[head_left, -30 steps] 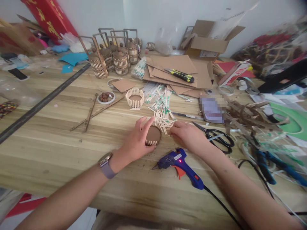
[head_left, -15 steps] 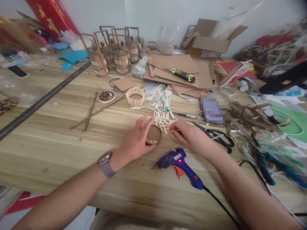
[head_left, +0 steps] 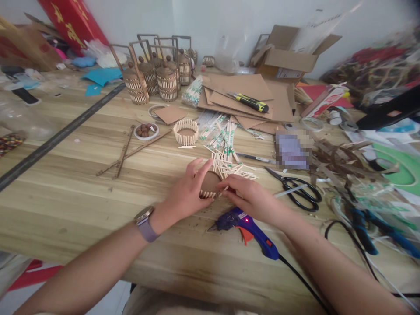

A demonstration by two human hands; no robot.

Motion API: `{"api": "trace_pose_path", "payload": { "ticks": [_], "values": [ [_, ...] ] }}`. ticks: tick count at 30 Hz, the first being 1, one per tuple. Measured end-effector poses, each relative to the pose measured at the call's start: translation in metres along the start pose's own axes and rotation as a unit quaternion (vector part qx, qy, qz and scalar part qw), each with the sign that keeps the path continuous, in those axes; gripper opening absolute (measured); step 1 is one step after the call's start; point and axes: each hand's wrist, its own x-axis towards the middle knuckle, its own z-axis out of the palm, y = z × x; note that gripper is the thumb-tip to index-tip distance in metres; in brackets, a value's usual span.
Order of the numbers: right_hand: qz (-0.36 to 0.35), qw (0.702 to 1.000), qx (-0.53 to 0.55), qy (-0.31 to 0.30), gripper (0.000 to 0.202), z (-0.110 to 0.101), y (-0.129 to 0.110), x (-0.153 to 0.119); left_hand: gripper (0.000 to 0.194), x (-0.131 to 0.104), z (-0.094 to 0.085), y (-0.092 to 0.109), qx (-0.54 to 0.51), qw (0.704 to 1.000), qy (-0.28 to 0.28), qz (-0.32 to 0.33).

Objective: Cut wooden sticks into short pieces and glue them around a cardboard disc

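My left hand grips a round brown cardboard base by its left side, thumb at the front and fingers behind. Short pale sticks stand along the front rim of that base. Pinched in my right hand is a small wooden stick, held against the base's right edge. Behind the base lies a loose pile of cut sticks. Just in front of my right hand rests a blue glue gun, its nozzle pointing left and its red light lit.
Black scissors lie to the right, with blue-handled pliers beyond. A finished ring of sticks and a bowl of brown beads are farther back. Several small lanterns stand behind, near cardboard sheets with a utility knife.
My right hand has moved left and nearer from the stick pile to the base's right edge, bringing a stick. My left hand keeps its hold on the base.
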Motion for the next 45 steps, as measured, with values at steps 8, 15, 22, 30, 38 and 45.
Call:
{"api": "trace_pose_path", "payload": {
  "ticks": [8, 15, 22, 30, 38, 45],
  "values": [
    [-0.014, 0.999, -0.032, -0.011, 0.029, 0.013, 0.004, 0.001, 0.102, 0.000, 0.001, 0.000, 0.001, 1.000, -0.002, -0.002],
    [-0.016, 0.998, -0.060, -0.023, 0.032, 0.019, 0.001, 0.003, 0.099, 0.000, 0.002, -0.001, -0.005, 1.000, -0.002, -0.003],
    [-0.023, 0.994, -0.096, -0.044, 0.038, 0.022, 0.001, 0.003, 0.101, 0.001, 0.001, 0.000, -0.012, 1.000, -0.004, -0.006],
    [-0.041, 0.994, -0.093, -0.031, 0.034, 0.023, 0.002, 0.002, 0.103, 0.001, 0.001, 0.000, -0.026, 1.000, 0.001, -0.009],
    [-0.051, 0.996, -0.074, -0.014, 0.029, 0.025, 0.003, 0.001, 0.110, 0.000, 0.000, -0.001, -0.031, 0.999, -0.004, -0.009],
    [-0.009, 0.996, -0.084, 0.019, 0.047, 0.009, -0.006, -0.002, 0.104, 0.001, -0.003, -0.004, -0.035, 0.999, -0.011, 0.024]
  ]
}}
